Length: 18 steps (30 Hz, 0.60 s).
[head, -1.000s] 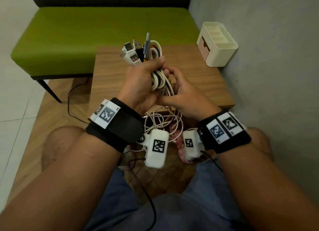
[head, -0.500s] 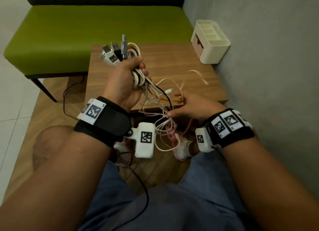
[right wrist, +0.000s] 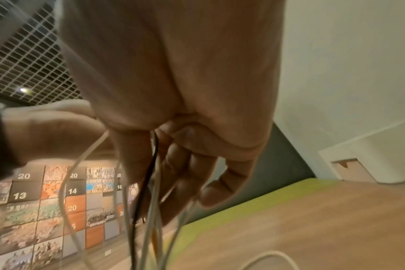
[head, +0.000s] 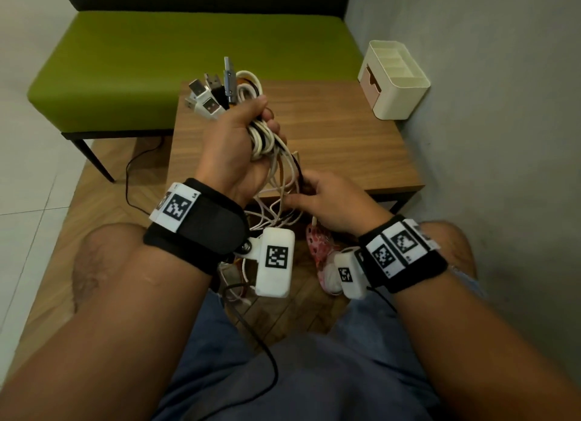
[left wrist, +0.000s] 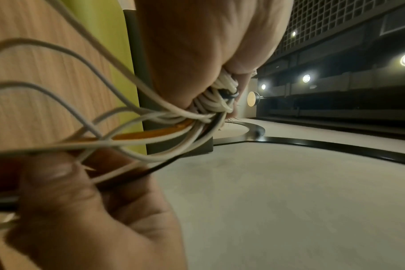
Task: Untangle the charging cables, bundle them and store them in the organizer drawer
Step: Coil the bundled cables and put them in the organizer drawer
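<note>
**Gathering the loose tails into the coil**

Above the near edge of the wooden table, the left hand is clenched around the charging cables, a thick coil of mostly white cord with a black and an orange strand in it. The USB plugs fan out above that fist, toward the green bench behind the table. Below the fist, the uncoiled tails hang in loose loops off the table's near edge. The right hand sits just below and beside the left, its thumb and fingers pinching several of those tails; the left wrist view shows white strands and the black one passing through that pinch.

The organizer stands at the table's far right corner against the wall, its pink drawer front facing the table's middle and apparently closed.

The step in hand looks like drawing the hanging tails up for another wrap. To do it well, the left fist should keep firm pressure so the existing coil does not spring apart, while the right hand slides along the strands, not yanking, so crossed loops below slip free and do not tighten into a knot. Keeping the plugs together at one end will make a bundle that fits the drawer.
</note>
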Tool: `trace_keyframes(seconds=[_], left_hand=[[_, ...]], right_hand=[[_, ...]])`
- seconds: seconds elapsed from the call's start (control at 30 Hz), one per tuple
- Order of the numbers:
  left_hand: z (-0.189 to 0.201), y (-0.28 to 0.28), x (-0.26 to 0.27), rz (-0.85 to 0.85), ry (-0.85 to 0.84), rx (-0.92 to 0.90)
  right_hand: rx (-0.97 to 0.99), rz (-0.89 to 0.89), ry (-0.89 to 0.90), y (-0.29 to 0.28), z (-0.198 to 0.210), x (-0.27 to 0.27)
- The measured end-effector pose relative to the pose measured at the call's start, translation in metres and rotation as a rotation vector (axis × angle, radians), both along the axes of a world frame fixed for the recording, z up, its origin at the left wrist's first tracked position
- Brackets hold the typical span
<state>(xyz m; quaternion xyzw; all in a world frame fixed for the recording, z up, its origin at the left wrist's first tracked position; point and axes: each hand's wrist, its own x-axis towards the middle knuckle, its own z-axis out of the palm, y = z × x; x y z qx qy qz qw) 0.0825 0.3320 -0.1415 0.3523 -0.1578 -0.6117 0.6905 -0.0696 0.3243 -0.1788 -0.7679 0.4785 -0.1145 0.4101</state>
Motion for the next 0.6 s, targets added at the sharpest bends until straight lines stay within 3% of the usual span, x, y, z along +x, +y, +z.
trace_keyframes(seconds=[0.2, 0.3, 0.4, 0.47, 0.6], left_hand=[[-0.009, 0.004, 0.001, 0.036, -0.011, 0.056], [-0.011, 0.006, 0.001, 0.070, -0.027, 0.048], [-0.011, 0.006, -0.005, 0.069, -0.012, 0.043], [-0.011, 0.005, -0.011, 0.040, 0.015, 0.046], [-0.005, 0.008, -0.017, -0.049, 0.014, 0.033]], right_hand=[[-0.003, 0.002, 0.169, -0.006, 0.004, -0.006], [-0.158, -0.118, 0.055, -0.002, 0.015, -0.014], [-0.324, -0.105, -0.057, 0.004, 0.018, -0.006], [-0.298, -0.051, -0.144, 0.007, 0.010, 0.004], [-0.135, -0.120, -0.299, 0.007, -0.003, 0.018]])
